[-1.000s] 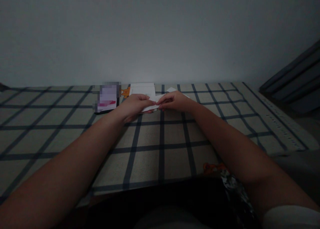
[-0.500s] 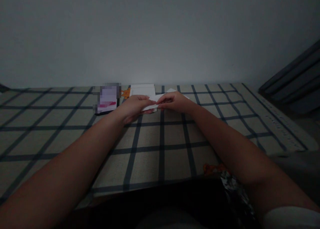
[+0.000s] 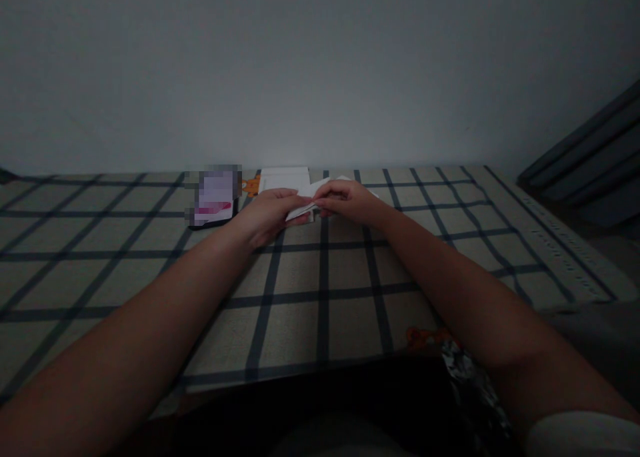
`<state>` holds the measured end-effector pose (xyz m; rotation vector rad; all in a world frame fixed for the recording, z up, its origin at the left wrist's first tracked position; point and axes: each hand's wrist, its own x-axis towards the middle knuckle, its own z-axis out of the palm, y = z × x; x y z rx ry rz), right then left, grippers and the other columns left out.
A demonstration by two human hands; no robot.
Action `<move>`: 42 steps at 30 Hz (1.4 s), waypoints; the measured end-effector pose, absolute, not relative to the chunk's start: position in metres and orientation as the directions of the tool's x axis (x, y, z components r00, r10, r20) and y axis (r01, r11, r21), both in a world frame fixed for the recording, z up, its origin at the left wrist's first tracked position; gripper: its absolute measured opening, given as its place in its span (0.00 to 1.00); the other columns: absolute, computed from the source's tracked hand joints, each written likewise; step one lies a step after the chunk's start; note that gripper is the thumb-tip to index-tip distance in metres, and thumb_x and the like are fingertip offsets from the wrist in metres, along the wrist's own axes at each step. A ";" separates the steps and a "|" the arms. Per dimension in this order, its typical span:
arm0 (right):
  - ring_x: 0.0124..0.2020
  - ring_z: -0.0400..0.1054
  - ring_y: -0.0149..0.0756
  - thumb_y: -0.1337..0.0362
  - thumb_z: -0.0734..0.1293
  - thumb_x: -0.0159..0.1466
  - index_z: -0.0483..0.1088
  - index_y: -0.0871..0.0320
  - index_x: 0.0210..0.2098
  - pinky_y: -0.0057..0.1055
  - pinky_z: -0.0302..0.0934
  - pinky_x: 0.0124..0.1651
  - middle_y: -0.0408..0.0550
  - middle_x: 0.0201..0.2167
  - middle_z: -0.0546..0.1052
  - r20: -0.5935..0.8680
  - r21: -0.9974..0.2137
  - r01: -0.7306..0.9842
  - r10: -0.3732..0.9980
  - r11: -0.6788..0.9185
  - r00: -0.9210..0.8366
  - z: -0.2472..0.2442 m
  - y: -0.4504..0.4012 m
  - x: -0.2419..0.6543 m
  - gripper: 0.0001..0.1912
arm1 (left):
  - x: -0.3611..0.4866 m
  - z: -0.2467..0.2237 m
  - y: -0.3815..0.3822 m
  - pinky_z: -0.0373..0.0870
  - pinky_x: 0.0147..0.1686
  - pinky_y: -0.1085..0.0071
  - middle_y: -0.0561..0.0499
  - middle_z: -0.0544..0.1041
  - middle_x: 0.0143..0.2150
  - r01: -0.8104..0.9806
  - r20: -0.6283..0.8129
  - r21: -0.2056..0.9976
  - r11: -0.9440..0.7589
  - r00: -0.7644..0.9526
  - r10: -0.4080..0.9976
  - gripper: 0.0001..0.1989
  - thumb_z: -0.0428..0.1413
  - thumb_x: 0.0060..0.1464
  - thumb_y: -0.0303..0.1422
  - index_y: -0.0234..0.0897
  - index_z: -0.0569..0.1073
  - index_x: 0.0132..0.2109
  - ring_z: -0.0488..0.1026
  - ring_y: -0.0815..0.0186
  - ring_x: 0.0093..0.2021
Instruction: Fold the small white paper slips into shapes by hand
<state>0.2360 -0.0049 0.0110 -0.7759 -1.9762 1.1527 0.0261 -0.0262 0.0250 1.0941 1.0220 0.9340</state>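
Observation:
A folded piece of white paper (image 3: 300,210) is held between my two hands, just above the checked tablecloth. My left hand (image 3: 273,212) grips its left side, thumb on top and fingers beneath. From the right, my right hand (image 3: 345,199) pinches the paper's edge between thumb and fingertips, close to the left thumb. Part of the paper is hidden by both hands. Behind my left hand lies a flat white pad or stack of paper (image 3: 285,178). More white paper (image 3: 320,183) shows behind the right hand's fingers.
A phone or tablet-like device (image 3: 215,197), partly pixelated, lies left of my hands. The checked tablecloth (image 3: 345,264) covers the table up to a plain wall (image 3: 320,70). Dark curtain-like folds (image 3: 595,157) hang at the right. Crinkled shiny material (image 3: 473,384) is near my right forearm.
The fingers of my right hand have shifted slightly up and left along the paper. The paper between my hands has tilted a little. The other things stay put.

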 end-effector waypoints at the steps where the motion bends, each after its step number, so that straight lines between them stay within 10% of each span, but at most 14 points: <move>1: 0.34 0.73 0.29 0.56 0.71 0.65 0.75 0.60 0.42 0.28 0.68 0.40 0.46 0.37 0.79 0.278 -0.897 0.135 0.775 0.421 -0.568 0.011 -0.005 0.236 0.14 | 0.025 0.024 -0.024 0.79 0.40 0.75 0.44 0.84 0.41 -0.094 -0.167 0.976 0.198 0.270 0.948 0.03 0.68 0.50 0.26 0.35 0.84 0.35 0.80 0.67 0.38; 13: 0.34 0.73 0.32 0.58 0.67 0.67 0.74 0.61 0.40 0.29 0.65 0.39 0.46 0.34 0.78 0.308 -0.809 0.268 0.766 0.523 -0.565 0.012 -0.006 0.236 0.11 | 0.030 0.025 -0.031 0.78 0.40 0.70 0.44 0.84 0.41 -0.080 -0.077 0.992 0.096 0.213 0.974 0.23 0.70 0.46 0.26 0.33 0.80 0.51 0.80 0.66 0.36; 42: 0.34 0.69 0.33 0.52 0.74 0.59 0.72 0.58 0.38 0.30 0.64 0.38 0.45 0.33 0.76 0.411 -0.845 0.156 0.807 0.512 -0.425 0.006 -0.002 0.233 0.17 | 0.027 0.020 -0.027 0.65 0.26 0.74 0.52 0.78 0.29 0.105 0.028 0.993 -0.056 0.248 0.968 0.15 0.70 0.45 0.38 0.36 0.78 0.38 0.72 0.69 0.26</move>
